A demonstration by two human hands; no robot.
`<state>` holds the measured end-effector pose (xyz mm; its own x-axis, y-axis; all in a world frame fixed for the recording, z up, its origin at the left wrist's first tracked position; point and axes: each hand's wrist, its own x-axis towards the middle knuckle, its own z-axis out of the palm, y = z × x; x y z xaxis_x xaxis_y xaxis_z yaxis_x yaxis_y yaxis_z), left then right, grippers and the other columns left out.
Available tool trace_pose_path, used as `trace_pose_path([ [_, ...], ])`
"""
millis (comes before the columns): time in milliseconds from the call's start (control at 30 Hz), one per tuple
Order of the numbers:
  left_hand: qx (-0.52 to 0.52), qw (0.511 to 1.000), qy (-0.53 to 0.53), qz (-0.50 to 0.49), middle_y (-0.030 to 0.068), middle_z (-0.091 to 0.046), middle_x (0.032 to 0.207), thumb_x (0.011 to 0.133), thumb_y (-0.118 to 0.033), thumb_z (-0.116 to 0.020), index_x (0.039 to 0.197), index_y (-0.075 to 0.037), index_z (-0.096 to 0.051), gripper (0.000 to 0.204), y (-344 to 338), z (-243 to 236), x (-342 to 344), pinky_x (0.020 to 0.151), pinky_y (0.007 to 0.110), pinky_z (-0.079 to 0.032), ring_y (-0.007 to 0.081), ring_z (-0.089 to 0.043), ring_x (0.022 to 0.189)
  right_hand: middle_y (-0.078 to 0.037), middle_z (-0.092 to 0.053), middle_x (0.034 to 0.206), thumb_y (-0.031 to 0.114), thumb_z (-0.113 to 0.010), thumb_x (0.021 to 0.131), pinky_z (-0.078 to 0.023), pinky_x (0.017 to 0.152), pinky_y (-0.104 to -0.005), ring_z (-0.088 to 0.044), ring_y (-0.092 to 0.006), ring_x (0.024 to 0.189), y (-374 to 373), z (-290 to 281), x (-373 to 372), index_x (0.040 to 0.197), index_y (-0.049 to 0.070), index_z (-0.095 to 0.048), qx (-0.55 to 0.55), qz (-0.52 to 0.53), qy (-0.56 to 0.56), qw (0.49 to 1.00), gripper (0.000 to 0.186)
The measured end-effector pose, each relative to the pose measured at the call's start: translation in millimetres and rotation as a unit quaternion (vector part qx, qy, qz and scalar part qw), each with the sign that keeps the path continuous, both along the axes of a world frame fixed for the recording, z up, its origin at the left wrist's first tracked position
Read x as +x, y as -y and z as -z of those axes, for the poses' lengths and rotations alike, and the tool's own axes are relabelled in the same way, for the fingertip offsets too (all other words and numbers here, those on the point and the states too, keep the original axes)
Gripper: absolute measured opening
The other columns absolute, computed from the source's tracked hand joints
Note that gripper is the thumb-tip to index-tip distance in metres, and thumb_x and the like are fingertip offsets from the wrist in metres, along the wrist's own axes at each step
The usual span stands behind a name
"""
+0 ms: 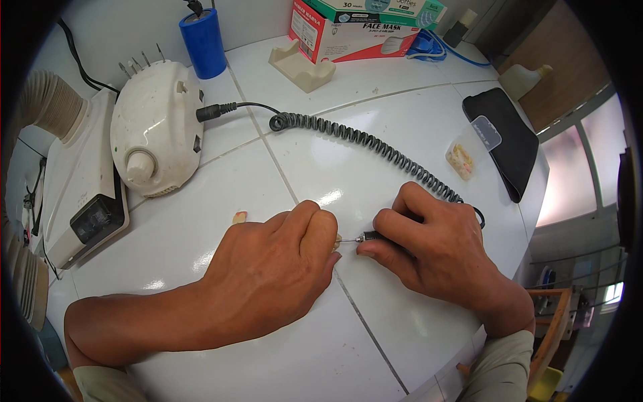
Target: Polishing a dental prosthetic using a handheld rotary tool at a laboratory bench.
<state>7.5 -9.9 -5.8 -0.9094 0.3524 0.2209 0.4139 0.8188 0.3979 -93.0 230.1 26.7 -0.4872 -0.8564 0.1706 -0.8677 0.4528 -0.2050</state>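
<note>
Plain, Pale and Creased

A light garment is worn on both arms. The left sleeve (110, 384) is seen only as a small patch, cut off at the lower edge of the view; it is coloured a muted grey-beige. The right sleeve (499, 368) is shown at greater length, and its cloth, in a similar pale shade, is gathered into soft folds and wrinkles. Each sleeve is ended short of the wrist, so that the left forearm (154, 318) and the right forearm (512, 309) are left bare below it. The left hand (274, 251) and the right hand (435, 244) are bare as well, their outlines rounded at the knuckles.
</note>
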Motion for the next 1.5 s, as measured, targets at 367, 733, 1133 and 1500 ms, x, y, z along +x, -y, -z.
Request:
trace_pose_path([
  [367,0.000,1.000,0.002,0.011,0.0137,-0.059,0.095,0.100,-0.012,-0.080,0.106,0.000,-0.053,0.030,1.8,0.6,-0.6,0.051,0.044,-0.046,0.0303,-0.060,0.062,-0.002,-0.052,0.085,0.046,-0.080,0.103,-0.041,0.048,-0.0364,-0.054,-0.0167,0.059,0.0,-0.9,-0.6,0.096,0.017,-0.073,0.008,0.002,-0.003,1.000,0.031],
  [733,0.016,1.000,-0.002,0.023,0.0151,-0.058,0.095,0.103,-0.011,-0.078,0.107,0.000,-0.051,0.030,3.2,1.6,-0.7,0.050,0.046,-0.047,0.0321,-0.060,0.062,-0.006,-0.058,0.088,0.039,-0.092,0.091,-0.045,0.055,-0.0392,-0.060,-0.0233,0.064,0.6,-7.7,0.1,0.092,0.010,-0.075,0.022,0.006,0.046,0.999,0.034],
  [1133,0.020,0.999,-0.011,0.029,0.0154,-0.058,0.093,0.104,-0.010,-0.077,0.106,0.001,-0.050,0.029,4.2,1.7,-1.3,0.049,0.046,-0.047,0.0317,-0.059,0.062,-0.002,-0.054,0.086,0.047,-0.079,0.104,-0.042,0.049,-0.0370,-0.057,-0.0176,0.060,-1.7,-2.4,-3.2,0.098,0.017,-0.073,0.014,-0.011,0.021,1.000,0.031],
  [1500,0.014,1.000,-0.003,0.027,0.0148,-0.058,0.094,0.104,-0.011,-0.077,0.107,0.001,-0.050,0.029,3.6,1.4,-1.2,0.049,0.046,-0.047,0.0316,-0.060,0.062,-0.003,-0.054,0.087,0.047,-0.079,0.104,-0.041,0.049,-0.0368,-0.057,-0.0175,0.060,-3.0,-3.9,-2.9,0.099,0.017,-0.073,0.015,-0.015,0.024,0.999,0.031],
])
